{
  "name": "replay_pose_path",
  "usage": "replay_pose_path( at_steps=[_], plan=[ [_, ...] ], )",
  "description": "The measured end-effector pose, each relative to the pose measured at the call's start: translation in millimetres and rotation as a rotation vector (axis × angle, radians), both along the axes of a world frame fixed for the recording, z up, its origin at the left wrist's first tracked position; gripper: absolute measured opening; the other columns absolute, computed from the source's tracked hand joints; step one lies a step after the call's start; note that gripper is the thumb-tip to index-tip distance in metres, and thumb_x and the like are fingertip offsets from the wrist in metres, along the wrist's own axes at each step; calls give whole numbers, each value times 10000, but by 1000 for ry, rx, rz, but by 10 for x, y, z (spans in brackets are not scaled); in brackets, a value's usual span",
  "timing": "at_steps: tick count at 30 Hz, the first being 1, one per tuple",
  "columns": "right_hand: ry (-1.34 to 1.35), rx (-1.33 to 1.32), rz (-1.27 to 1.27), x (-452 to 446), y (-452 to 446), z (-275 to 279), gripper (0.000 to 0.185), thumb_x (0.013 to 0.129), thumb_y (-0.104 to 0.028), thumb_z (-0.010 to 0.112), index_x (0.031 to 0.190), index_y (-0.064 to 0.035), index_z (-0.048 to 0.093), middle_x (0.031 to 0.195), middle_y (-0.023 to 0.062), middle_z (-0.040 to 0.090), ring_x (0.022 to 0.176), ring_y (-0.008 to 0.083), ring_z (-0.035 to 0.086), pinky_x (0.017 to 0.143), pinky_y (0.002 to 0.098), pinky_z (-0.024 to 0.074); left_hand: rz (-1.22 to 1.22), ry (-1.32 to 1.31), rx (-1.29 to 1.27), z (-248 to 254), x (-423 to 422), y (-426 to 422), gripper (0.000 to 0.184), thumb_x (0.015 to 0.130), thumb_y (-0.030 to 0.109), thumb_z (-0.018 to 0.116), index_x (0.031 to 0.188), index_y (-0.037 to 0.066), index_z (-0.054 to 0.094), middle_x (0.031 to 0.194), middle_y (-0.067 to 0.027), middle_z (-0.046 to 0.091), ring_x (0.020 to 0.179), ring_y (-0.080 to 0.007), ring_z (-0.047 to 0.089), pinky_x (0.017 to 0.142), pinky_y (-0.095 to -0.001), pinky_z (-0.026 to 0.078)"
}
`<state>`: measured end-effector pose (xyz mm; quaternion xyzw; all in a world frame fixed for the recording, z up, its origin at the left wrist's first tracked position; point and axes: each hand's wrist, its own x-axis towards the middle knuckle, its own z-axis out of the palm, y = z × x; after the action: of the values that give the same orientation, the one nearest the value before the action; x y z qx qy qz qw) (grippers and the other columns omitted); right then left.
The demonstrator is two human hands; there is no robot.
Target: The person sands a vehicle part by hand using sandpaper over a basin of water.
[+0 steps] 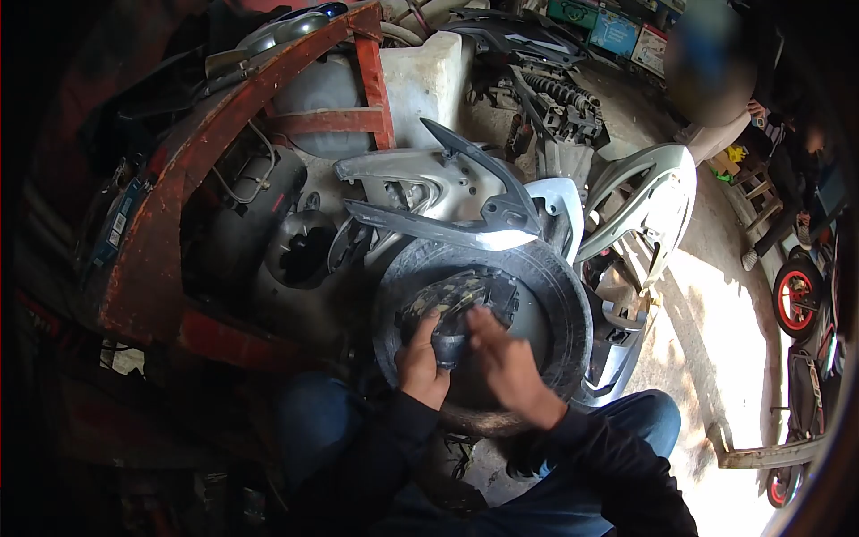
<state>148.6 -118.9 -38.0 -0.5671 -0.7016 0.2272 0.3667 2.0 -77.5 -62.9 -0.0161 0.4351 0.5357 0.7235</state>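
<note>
A dark, dirty part [456, 300] with light smudges is held over a round black tub [568, 313]. My left hand [423, 362] grips its near left side, thumb up and fingers wrapped beneath. My right hand [510, 362] is at the part's near right side, its fingers blurred by motion, so their exact pose and any small thing in them cannot be made out. Inside the tub, below the part, a grey bottom shows on the right.
Grey and black fairing pieces [438, 183] lie just beyond the tub. A red metal frame [161, 242] stands left, near a dark cylinder [255, 224]. A pale green fairing [684, 179] is at right. Another person [716, 134] is at upper right, near a red-rimmed wheel [796, 297].
</note>
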Motion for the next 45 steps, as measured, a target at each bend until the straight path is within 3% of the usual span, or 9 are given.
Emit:
replay_pose_path(
  at_steps=[9, 12, 15, 17, 21, 31, 36, 39, 45],
  plan=[
    [98, -72, -65, 52, 86, -65, 385, 954, -38, 575, 1328, 50, 587, 1423, 302, 506, 1375, 436, 452, 1132, 450, 414, 37, -4, 54, 11, 58, 6, 370, 832, 102, 817, 1142, -10, 648, 1067, -108, 713, 878, -211, 721, 724, -324, 614],
    [60, -6, -42, -123, -111, 26, 376, 973, -51, 544, 1335, 42, 583, 1413, 305, 511, 1365, 443, 452, 1132, 449, 412, -24, 119, 51, 71, 64, 18, 282, 934, 186, 735, 1163, 42, 657, 1116, -70, 714, 965, -173, 708, 824, -306, 598],
    [39, 79, 6, -43, -45, -55, 372, 994, -89, 520, 1336, 41, 580, 1395, 310, 522, 1335, 461, 470, 1114, 451, 429, 52, 46, 64, 69, 84, 14, 376, 819, 144, 845, 1117, 0, 666, 1074, -101, 716, 879, -202, 718, 730, -331, 604],
    [72, -129, -123, 90, 146, -110, 377, 981, -85, 544, 1338, 27, 587, 1402, 291, 533, 1334, 446, 490, 1097, 454, 446, 29, 31, 62, 63, 82, -14, 400, 818, 155, 850, 1135, 3, 658, 1094, -96, 713, 890, -195, 715, 737, -331, 600],
    [-87, 92, 17, -123, -161, 65, 366, 980, -66, 528, 1302, 104, 572, 1341, 337, 554, 1305, 438, 524, 1080, 454, 462, 18, 75, 95, -24, 72, 16, 395, 837, 185, 840, 1139, 6, 658, 1087, -83, 717, 905, -173, 712, 755, -309, 590],
    [61, -125, -106, 97, 153, -17, 366, 963, -74, 567, 1300, 65, 593, 1397, 303, 529, 1349, 422, 485, 1101, 447, 440, 32, 68, 50, 47, 101, 8, 370, 833, 158, 839, 1128, 13, 668, 1073, -81, 719, 891, -176, 715, 732, -311, 597],
    [-49, 129, 37, -60, -98, 16, 358, 992, -85, 521, 1314, 58, 584, 1374, 305, 544, 1304, 423, 523, 1069, 457, 473, 20, 43, 94, 20, 86, 45, 372, 827, 151, 843, 1127, 16, 670, 1075, -81, 719, 894, -177, 714, 733, -302, 594],
    [33, -137, -94, 127, 165, -33, 370, 969, -57, 552, 1323, 45, 588, 1390, 290, 545, 1310, 405, 537, 1060, 450, 482, 19, 26, 83, 24, 76, 10, 363, 831, 149, 839, 1125, 18, 672, 1074, -75, 719, 888, -173, 713, 734, -300, 593],
    [12, 13, -30, 56, 80, -20, 366, 968, -58, 544, 1310, 65, 585, 1367, 296, 560, 1298, 422, 540, 1079, 459, 459, 9, 31, 95, 21, 70, 33, 320, 856, 148, 816, 1114, 18, 678, 1069, -83, 719, 900, -169, 711, 755, -303, 602]
  ],
)
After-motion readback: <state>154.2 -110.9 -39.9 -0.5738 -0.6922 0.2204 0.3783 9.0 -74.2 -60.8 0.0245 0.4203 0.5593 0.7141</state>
